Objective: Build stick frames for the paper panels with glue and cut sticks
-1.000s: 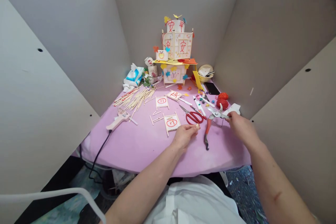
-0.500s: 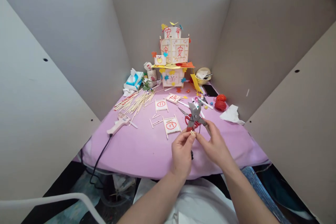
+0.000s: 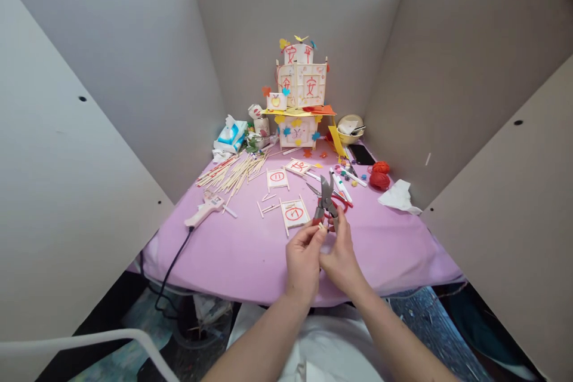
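Observation:
My right hand [image 3: 342,256] is wrapped round the grey pruning shears [image 3: 326,198], whose red-handled end reaches down by my fingers. The blades point away from me, their tips apart. My left hand [image 3: 304,256] is closed in a pinch, with the pale ends of short wooden sticks [image 3: 321,225] showing at its fingertips, right against a red handle of the shears. Just beyond lie red-handled scissors [image 3: 341,203], partly hidden by the shears. Left of my hands rests a small stick frame [image 3: 294,213] with a red circled mark and loose stick bits on it.
A stick-and-paper tower [image 3: 302,86] stands at the back. A glue gun [image 3: 205,212] and a pile of sticks [image 3: 242,173] lie left. Red yarn balls [image 3: 379,180], a tissue [image 3: 400,197], a phone [image 3: 362,154] and markers [image 3: 341,186] are on the right. Grey panels [image 3: 295,15] enclose the table.
The shears have turned more upright and their blades have spread apart. My right hand has shifted left, close against my left hand. The view has moved slightly.

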